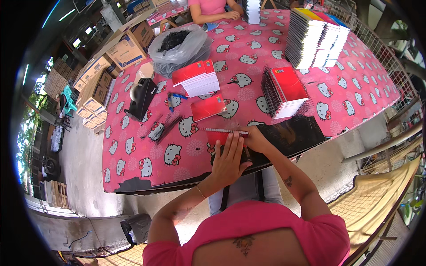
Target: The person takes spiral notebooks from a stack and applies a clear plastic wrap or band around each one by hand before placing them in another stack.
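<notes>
A red notebook (214, 138) lies at the table's near edge, its row of punched holes facing away from me. A thin dark spiral coil (202, 129) runs along that edge and sticks out past its left end. My left hand (228, 159) rests flat on the cover, fingers stretched out. At the right end of the punched edge, my right hand (254, 138) is closed on the coil; its fingertips are partly hidden. Just beyond lies another red notebook (208, 107). Loose black spiral coils (166, 128) lie to the left.
Stacked red notebooks (288, 84) stand right, unbound ones (197, 77) farther back. Behind are a bag of black coils (175, 42), a tape dispenser (141, 99), blue pens (177, 95), and tall notebook piles (313, 40). Cartons (126, 48) line the left; a person (213, 13) sits opposite.
</notes>
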Tool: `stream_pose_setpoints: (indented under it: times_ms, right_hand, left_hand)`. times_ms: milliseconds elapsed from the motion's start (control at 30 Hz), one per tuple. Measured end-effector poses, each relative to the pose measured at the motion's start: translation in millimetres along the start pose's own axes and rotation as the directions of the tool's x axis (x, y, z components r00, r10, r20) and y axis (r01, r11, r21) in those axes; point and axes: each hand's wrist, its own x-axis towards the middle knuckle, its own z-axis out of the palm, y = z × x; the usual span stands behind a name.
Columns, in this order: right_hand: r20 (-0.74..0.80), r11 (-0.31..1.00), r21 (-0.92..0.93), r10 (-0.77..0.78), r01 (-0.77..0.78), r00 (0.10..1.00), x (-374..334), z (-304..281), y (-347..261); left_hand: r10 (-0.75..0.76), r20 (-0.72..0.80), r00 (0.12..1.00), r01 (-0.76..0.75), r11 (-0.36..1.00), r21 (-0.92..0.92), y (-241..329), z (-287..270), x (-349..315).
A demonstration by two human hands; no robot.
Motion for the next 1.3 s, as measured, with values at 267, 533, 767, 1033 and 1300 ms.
stream_pose_setpoints:
  times_ms: [267,533,767,1033,1300]
  right_hand:
    - [0.018,1.0,-0.026,-0.011,0.011,1.0,-1.1,-4.2,-27.2]
    - [0.02,0.994,-0.075,-0.084,0.085,0.996,-3.7,-7.1,-31.8]
    - [0.065,0.991,0.135,-0.001,-0.008,0.998,-15.4,-48.0,-27.7]
    - [0.186,0.976,0.195,0.062,-0.099,0.981,-5.4,-61.4,-30.2]
    - [0.222,0.948,0.3,0.036,-0.104,0.974,-5.5,-53.6,-27.1]
  left_hand:
    - [0.04,-0.211,0.977,-0.072,0.987,-0.143,-41.3,-17.9,43.4]
    - [0.064,-0.197,0.978,-0.096,0.982,-0.16,-39.8,-19.0,45.3]
    - [0.035,-0.263,0.964,-0.095,0.971,-0.221,-31.5,-14.9,42.4]
    - [-0.002,-0.311,0.95,-0.071,0.972,-0.223,-29.3,-14.5,40.2]
    - [0.033,-0.306,0.952,-0.119,0.957,-0.266,-34.5,-22.0,39.4]
